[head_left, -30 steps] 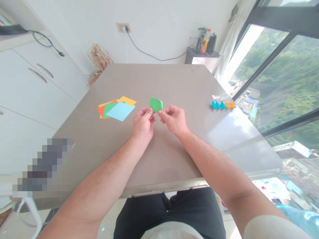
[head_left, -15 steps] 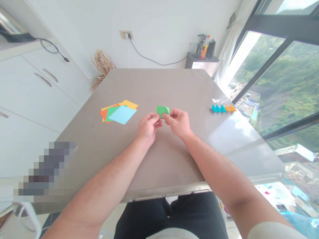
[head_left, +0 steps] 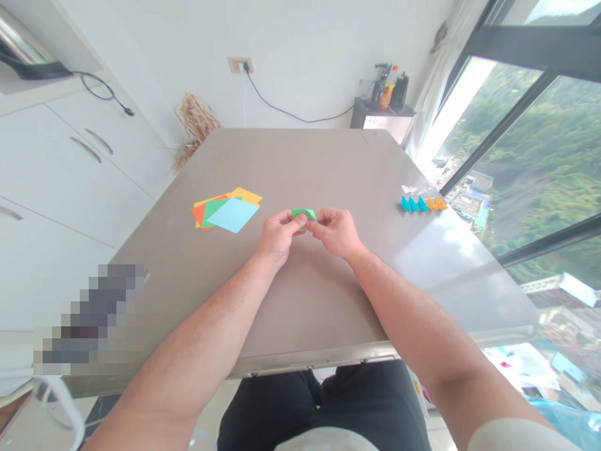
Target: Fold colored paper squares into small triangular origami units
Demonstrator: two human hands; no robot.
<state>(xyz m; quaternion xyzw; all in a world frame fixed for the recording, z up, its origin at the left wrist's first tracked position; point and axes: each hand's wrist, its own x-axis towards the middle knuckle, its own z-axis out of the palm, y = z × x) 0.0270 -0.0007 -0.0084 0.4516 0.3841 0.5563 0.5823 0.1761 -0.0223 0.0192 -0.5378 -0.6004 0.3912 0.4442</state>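
Observation:
A small folded piece of green paper [head_left: 304, 213] is pinched between both hands above the middle of the table. My left hand [head_left: 278, 236] grips its left side, thumb lying over the front. From the other side my right hand [head_left: 336, 231] holds the right edge, its thumb close to the left thumb. Fingers cover much of the paper, so its exact folds are hidden. To the left of my hands, loose paper sheets overlap: a light blue sheet [head_left: 234, 215] on top, with green, orange and yellow ones beneath.
Several folded paper pieces in blue [head_left: 414, 204] and orange [head_left: 436, 203] stand in a row at the table's right. A blurred-out dark object [head_left: 94, 316] lies at the left edge of the grey table [head_left: 300, 160]. Windows [head_left: 530, 144] border the right side.
The green paper has tipped lower and looks shorter. My left thumb has moved onto its front, and the two thumbs have come together.

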